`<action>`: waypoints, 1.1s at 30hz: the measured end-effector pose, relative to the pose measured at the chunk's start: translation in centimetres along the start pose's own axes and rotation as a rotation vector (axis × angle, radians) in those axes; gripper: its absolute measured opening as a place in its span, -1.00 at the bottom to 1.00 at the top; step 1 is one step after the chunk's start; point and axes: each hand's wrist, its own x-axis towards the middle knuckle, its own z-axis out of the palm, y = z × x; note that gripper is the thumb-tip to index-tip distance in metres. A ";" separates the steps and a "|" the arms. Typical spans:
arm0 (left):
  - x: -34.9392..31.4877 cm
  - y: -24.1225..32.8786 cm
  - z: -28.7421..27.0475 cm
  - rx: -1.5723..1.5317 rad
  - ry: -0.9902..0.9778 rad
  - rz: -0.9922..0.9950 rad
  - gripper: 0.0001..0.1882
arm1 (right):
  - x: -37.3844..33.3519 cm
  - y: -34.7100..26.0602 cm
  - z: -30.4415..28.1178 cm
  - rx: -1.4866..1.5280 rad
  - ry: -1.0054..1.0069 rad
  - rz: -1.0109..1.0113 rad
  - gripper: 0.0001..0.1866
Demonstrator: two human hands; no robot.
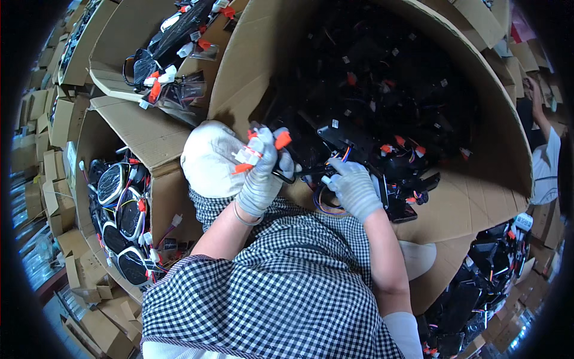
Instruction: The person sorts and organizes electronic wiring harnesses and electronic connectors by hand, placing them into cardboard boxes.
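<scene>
Carton (245, 66): depths dark. Left hand (261, 184): fingers curled around orange-white connectors (254, 152). Right hand (356, 191): at wires (345, 154), grip unclear. Boxes (125, 127) surrounding.

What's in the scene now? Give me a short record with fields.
Left hand: gloved, holding orange-and-white connectors
Right hand: gloved, at coloured wires; grip unclear
Ahead: big box, black parts inside
Left: smaller box, white-rimmed black units inside
Lap: checked apron
Far right: another person, partly visible
</scene>
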 end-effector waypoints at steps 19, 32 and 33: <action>-0.3 -1.8 -2.6 1.441 -0.655 0.364 -0.68 | -1.3 -1.4 -4.3 1.426 0.093 0.258 -0.57; -0.7 -3.2 -4.2 0.916 -0.585 0.076 -0.70 | -1.6 -3.7 -0.9 1.291 0.342 0.512 -0.48; -0.8 -3.5 -4.4 0.655 -0.536 -0.088 -0.65 | -1.7 -4.0 -0.7 1.247 0.291 0.532 -0.49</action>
